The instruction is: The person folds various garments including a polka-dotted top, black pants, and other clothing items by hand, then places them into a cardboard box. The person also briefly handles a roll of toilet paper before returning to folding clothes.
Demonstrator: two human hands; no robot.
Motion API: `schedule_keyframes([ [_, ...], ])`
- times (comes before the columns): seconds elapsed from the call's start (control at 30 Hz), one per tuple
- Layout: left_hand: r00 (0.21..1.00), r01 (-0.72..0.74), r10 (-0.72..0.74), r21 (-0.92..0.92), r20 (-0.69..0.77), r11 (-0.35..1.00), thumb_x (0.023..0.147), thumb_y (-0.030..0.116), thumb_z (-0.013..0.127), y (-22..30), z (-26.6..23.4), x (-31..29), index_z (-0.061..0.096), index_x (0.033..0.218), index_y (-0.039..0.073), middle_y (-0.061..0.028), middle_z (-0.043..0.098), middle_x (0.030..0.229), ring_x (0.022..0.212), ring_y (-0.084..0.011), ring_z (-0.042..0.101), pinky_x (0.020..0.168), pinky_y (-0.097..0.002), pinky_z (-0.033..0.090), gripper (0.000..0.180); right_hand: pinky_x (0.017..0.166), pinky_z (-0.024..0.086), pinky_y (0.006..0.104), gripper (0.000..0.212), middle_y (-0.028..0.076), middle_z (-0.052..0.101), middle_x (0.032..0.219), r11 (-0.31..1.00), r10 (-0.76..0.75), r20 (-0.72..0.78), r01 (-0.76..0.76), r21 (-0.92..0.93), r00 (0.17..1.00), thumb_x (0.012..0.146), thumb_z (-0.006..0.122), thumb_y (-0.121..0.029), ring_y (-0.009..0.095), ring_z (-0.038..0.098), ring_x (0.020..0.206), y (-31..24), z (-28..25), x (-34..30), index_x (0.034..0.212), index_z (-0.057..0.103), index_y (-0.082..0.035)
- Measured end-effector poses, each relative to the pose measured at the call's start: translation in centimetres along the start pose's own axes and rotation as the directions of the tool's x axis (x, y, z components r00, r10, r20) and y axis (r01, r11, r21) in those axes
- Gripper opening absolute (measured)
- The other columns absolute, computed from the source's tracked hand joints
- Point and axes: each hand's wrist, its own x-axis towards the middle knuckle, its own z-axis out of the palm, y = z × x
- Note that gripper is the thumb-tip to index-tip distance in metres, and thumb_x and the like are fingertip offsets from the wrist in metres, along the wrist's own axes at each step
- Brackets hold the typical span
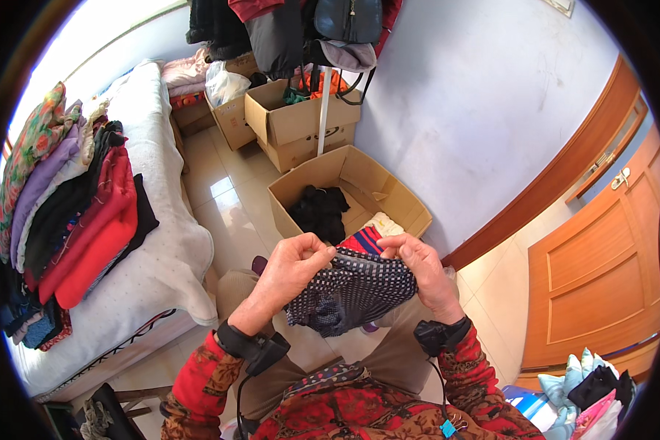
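A dark cloth garment with small white checks (352,293) hangs between my hands, above my lap. My left hand (295,265) pinches its upper left edge between thumb and fingers. At the upper right edge, my right hand (427,273) grips it the same way. The garment sags in the middle, and its kind is not clear. Just beyond it stands an open cardboard box (381,176) on the floor. Inside lie a bunched black cloth (320,213), a red and blue striped cloth (363,240) and a cream cloth (383,224). The garment hides the box's near side.
On the left, a bed with a white cover (154,147) carries a pile of folded clothes (88,213). More cardboard boxes (271,117) stand behind a white pole (324,110), under hanging clothes (271,40). A wooden door (594,257) is on the right, with piled fabrics (587,396) below it.
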Motion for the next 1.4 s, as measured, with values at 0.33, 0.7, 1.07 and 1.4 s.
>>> schedule_keyframes([
  [0.33, 0.998, 0.011, -0.01, -0.018, 0.056, 1.0, 0.094, 0.024, 0.063, 1.5, 1.0, -0.1, 0.062, 0.083, 0.002, 0.0054, 0.056, 0.068, 0.059, -0.0006, 0.047, 0.051, -0.0189, 0.038, 0.024, 0.077, 0.05, 0.024, 0.022, 0.002, 0.069, 0.091, 0.986, 0.147, 0.061, -0.141, -0.092, 0.987, 0.089, 0.066, -0.004, 0.008, 0.062, 0.086, 0.6, 2.2, -0.9, 0.11, 0.063, 0.003],
  [0.7, 0.972, 0.22, -0.232, -0.509, 0.04, 0.832, 0.095, 0.039, 0.06, 2.2, 0.1, 0.2, 0.062, 0.095, 0.006, -0.0021, 0.065, 0.075, 0.062, -0.0093, 0.064, 0.054, -0.0227, 0.052, 0.033, 0.086, 0.047, 0.0252, 0.014, 0.005, 0.062, 0.116, 0.992, 0.046, 0.08, -0.055, 0.117, 0.996, 0.091, 0.064, -0.008, 0.009, 0.059, 0.096, -0.2, 0.6, -2.8, 0.099, 0.065, 0.003],
  [1.07, 0.994, 0.087, -0.07, -0.226, 0.084, 0.97, 0.095, 0.038, 0.061, 1.3, 1.4, -0.5, 0.065, 0.091, 0.005, 0.0016, 0.063, 0.08, 0.072, -0.0045, 0.057, 0.066, -0.0194, 0.046, 0.034, 0.074, 0.049, 0.0219, 0.016, -0.002, 0.066, 0.088, 0.994, 0.034, 0.134, -0.019, -0.109, 0.99, 0.089, 0.067, -0.007, 0.005, 0.059, 0.083, 1.0, 3.4, -1.0, 0.103, 0.067, 0.001],
  [1.4, 0.893, 0.055, -0.098, 0.111, 0.44, 0.992, 0.089, 0.027, 0.07, 1.8, -0.4, -1.3, 0.06, 0.12, -0.002, -0.0004, 0.067, 0.101, 0.091, -0.0083, 0.058, 0.086, -0.0254, 0.048, 0.044, 0.073, 0.048, 0.0206, 0.011, -0.002, 0.065, 0.085, 0.996, 0.069, 0.078, -0.065, -0.058, 0.995, 0.088, 0.068, -0.006, 0.005, 0.059, 0.078, -0.3, 1.9, -0.8, 0.097, 0.069, 0.001],
])
